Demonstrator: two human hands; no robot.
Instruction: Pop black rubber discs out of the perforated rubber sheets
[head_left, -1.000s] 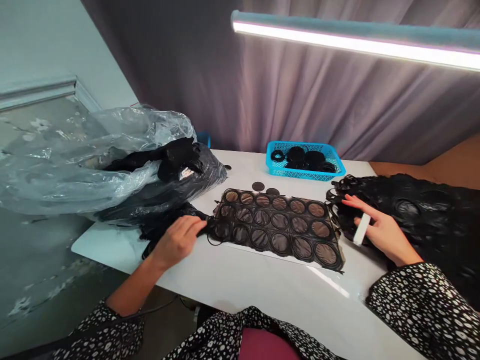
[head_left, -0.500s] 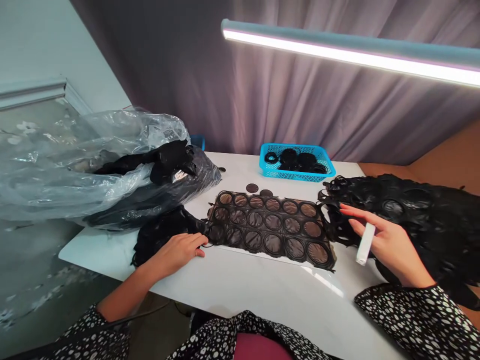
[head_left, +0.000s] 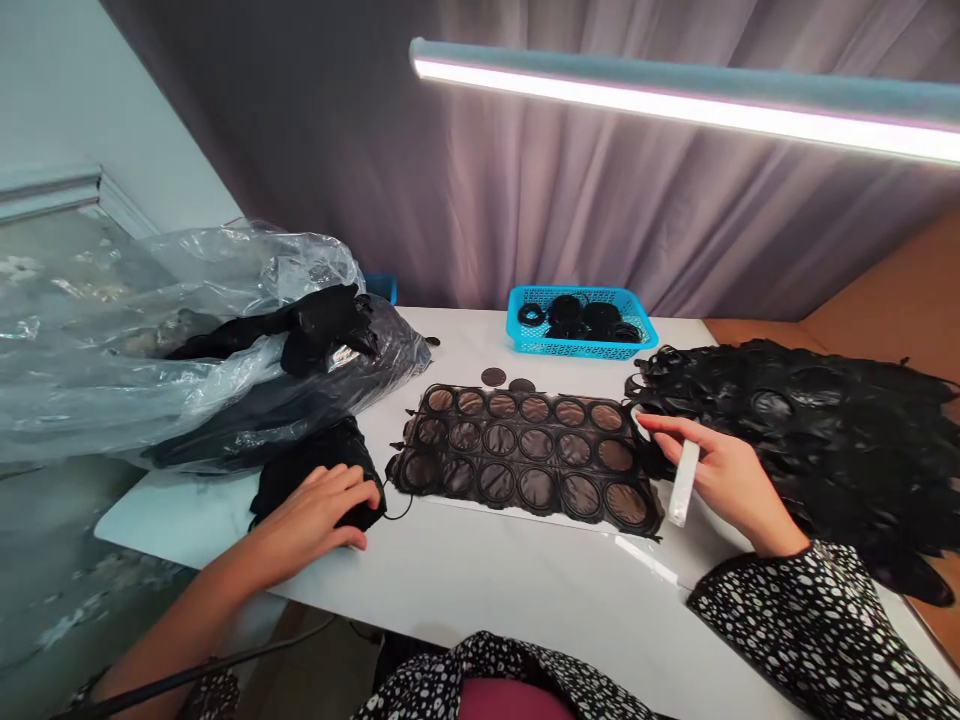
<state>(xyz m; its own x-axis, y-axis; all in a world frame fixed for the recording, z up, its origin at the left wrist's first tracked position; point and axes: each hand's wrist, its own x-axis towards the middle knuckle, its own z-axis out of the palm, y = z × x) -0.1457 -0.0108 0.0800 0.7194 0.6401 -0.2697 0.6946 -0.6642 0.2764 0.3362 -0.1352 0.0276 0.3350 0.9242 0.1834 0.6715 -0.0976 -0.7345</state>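
Note:
A black rubbery sheet [head_left: 517,448] with rows of round rings and discs lies on the table in front of me. My left hand [head_left: 326,515] is left of it, fingers bent and apart, resting on a dark folded pile [head_left: 300,470]. My right hand [head_left: 720,480] is at the sheet's right end, its fingers closed round a slim white stick [head_left: 685,483] that hangs down past the palm. What the stick's hidden end looks like cannot be told. A thin black loop [head_left: 400,512] lies between the left fingers and the sheet's corner.
A blue basket [head_left: 581,348] with black rings stands behind the sheet. Two loose dark discs [head_left: 493,377] lie near its back edge. A heap of black sheet scraps [head_left: 810,440] covers the right side. A clear plastic bag [head_left: 247,330] with black material sits left. A tube lamp [head_left: 675,100] hangs overhead.
My left hand has moved left, away from the sheet's corner and onto the dark pile. My right hand, still with the white stick, has shifted left, closer to the sheet's right end.

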